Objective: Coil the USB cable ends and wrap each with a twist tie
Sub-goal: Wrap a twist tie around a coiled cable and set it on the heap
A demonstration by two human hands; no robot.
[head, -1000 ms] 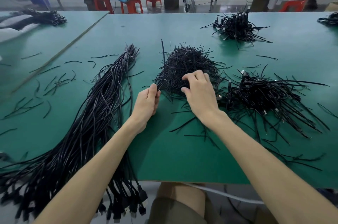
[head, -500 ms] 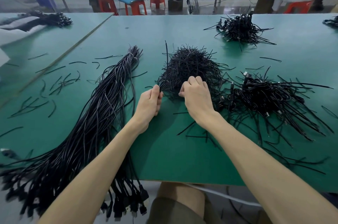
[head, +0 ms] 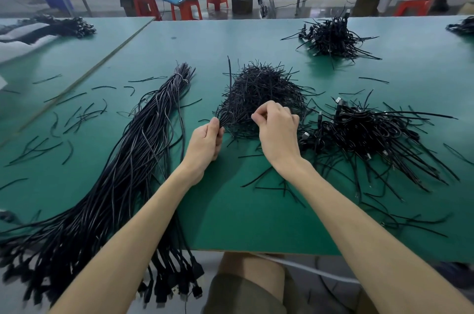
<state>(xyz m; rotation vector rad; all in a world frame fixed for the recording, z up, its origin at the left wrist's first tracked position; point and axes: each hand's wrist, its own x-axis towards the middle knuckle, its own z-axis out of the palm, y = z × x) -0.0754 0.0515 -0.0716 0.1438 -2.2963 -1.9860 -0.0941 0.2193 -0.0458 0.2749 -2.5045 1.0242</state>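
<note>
A pile of twist ties [head: 259,90] is sitting in the middle of the green worktop [head: 230,216], and everything else is lying around it. The left hand [head: 205,143] is resting at the pile's near-left edge. Its fingers are curling round a bunch of ties [head: 225,115] that is fanning up and away from the fingertips into the pile. The right hand [head: 278,129] is hovering over the pile's near edge with its fingers curled under. Its thumb and forefinger are pinching together on thin strands of the pile, though how many they are holding is not clear. The two hands are staying apart, with the pile's near edge showing between them.

Left of the pile, a long bundle of USB cables [head: 138,154] is stretching from a light band at its far end down towards the person. Its plugs [head: 179,285] are hanging over the worktop's near edge. Just to the right of the pile, a heap of cables [head: 359,131] is spreading out, with its straight ends pointing away to the right. Beyond the pile and to the right, well apart from it, a second heap [head: 333,37] is lying. Loose ties [head: 77,113] are lying scattered far to the left of the pile, beyond the bundle, and a few more are lying between the pile and the person.
</note>
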